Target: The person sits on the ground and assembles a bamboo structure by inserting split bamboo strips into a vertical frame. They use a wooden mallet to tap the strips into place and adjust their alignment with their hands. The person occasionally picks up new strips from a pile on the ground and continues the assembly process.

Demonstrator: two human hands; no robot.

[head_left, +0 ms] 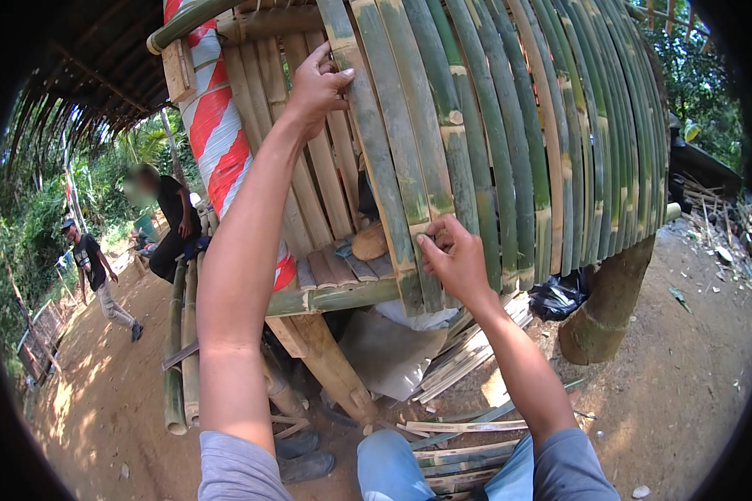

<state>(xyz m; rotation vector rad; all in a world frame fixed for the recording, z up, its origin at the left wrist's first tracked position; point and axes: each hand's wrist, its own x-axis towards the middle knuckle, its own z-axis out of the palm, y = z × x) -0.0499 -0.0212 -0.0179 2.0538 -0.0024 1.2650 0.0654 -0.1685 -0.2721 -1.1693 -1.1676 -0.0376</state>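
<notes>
A wall of upright split-bamboo slats (480, 150), green with pale joints, stands in front of me. Up at the wall's left edge, my left hand (317, 90) is closed on the outermost bamboo slat (366, 142), thumb along its edge. Lower down, my right hand (457, 260) rests against the slats, with thumb and fingers pinched together. Whatever lies between those fingertips is too small or hidden to make out. Behind the slats' lower ends runs a horizontal bamboo rail (351, 296).
A post wrapped in red and white (226, 138) rises left of the slats. Thick bamboo legs (606, 313) support the structure. Cut strips (468, 363) and a black plastic bag (557, 296) lie beneath. Two people (96, 271) are on the left, near bamboo poles (175, 367).
</notes>
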